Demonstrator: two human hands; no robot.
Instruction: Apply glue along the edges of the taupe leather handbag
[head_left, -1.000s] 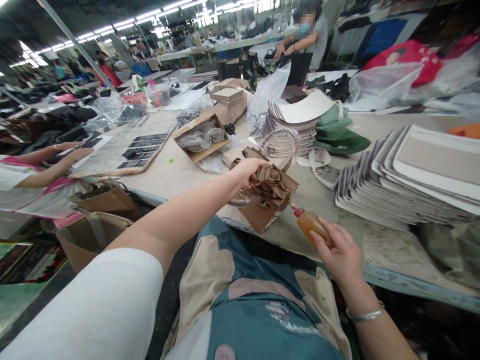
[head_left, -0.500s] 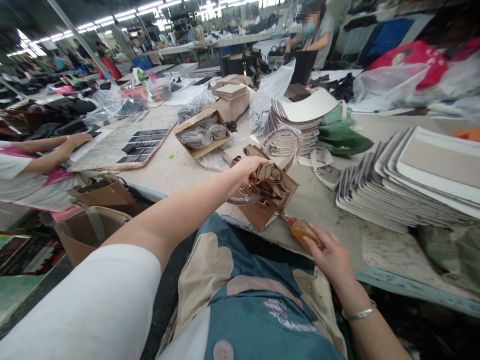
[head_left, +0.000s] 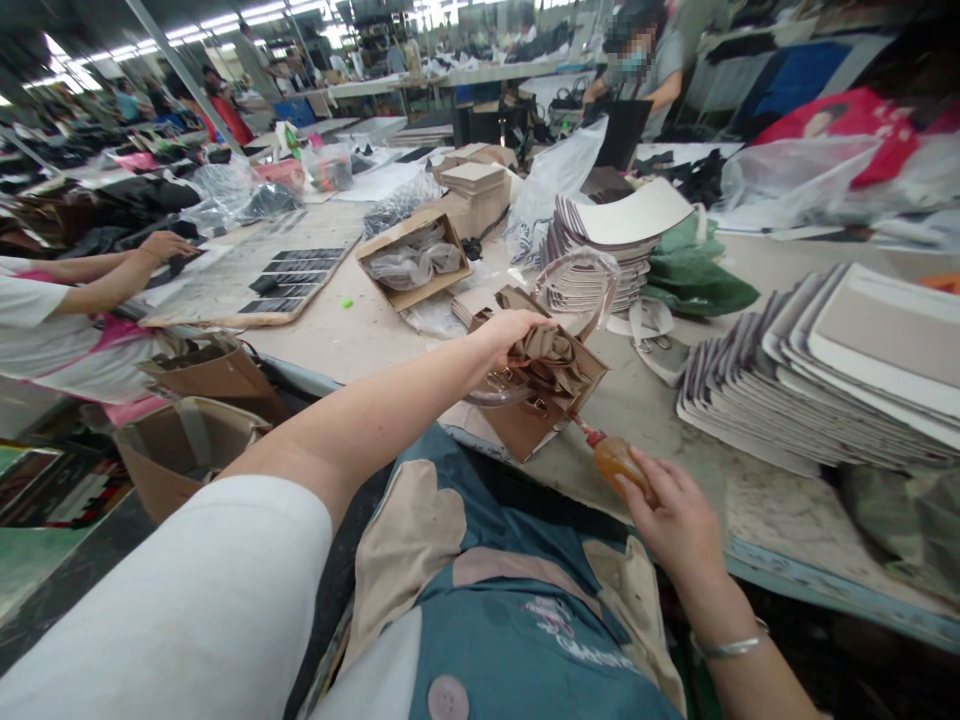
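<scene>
My left hand is closed over the top of a small brown handbag that stands at the near edge of the work table. The bag is stuffed with brown paper and has a plastic-wrapped handle arching above it. My right hand grips a small amber glue bottle with a red nozzle. The nozzle tip touches the bag's lower right side.
Stacks of grey-and-white panels lie to the right, another stack behind the bag. An open cardboard box with plastic and a board of dark pieces sit to the left. A co-worker's arms reach in at far left.
My right hand brought the glue bottle up and left until its nozzle reached the bag's lower side. My left hand stayed on the bag's top.
</scene>
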